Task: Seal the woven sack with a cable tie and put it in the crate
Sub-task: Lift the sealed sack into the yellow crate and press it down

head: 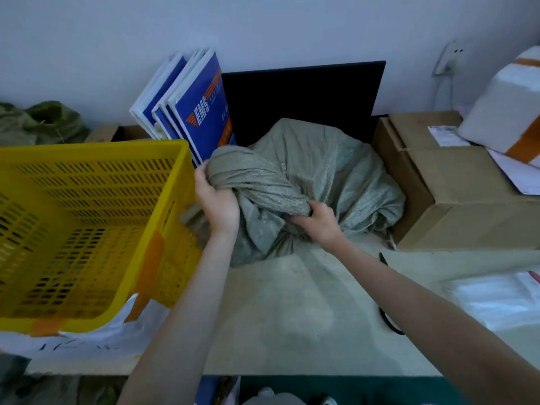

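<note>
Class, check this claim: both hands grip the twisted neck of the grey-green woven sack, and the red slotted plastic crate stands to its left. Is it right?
One detail is wrong: the slotted plastic crate is yellow, not red. The head view shows it left of the grey-green woven sack, whose twisted neck the left hand and right hand grip.

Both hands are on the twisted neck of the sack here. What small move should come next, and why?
Probably keep the left hand gripping the twisted neck of the sack and free the right hand to fetch the black cable tie lying on the table: the neck is gathered, but no tie is on it yet.
</note>
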Demonstrator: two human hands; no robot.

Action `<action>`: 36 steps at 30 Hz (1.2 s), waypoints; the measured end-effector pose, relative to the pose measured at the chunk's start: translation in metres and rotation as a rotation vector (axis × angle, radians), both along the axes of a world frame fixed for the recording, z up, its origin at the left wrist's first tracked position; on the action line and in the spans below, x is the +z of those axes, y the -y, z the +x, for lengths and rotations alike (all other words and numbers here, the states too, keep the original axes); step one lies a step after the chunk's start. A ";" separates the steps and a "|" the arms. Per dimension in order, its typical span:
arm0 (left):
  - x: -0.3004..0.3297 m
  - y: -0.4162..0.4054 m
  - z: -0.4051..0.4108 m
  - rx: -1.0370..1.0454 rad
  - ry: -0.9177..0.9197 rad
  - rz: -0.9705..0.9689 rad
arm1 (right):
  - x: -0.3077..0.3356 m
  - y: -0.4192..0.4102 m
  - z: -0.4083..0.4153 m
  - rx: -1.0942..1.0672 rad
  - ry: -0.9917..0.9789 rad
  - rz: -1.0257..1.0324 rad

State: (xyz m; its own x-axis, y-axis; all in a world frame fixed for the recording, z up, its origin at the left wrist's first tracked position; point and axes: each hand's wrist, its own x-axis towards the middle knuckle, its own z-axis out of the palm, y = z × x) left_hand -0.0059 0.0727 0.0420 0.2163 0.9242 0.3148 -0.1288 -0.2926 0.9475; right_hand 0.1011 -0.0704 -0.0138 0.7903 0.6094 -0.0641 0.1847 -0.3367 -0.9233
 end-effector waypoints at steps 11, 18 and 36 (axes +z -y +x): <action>-0.010 -0.026 0.049 -0.134 -0.532 0.829 | -0.007 0.008 0.009 -0.079 -0.226 0.072; -0.073 0.008 -0.004 -0.117 -0.720 0.760 | -0.009 0.009 0.016 -0.038 -0.206 0.000; -0.096 0.017 0.005 -0.158 -1.183 1.014 | 0.011 0.025 0.027 0.206 -0.104 -0.083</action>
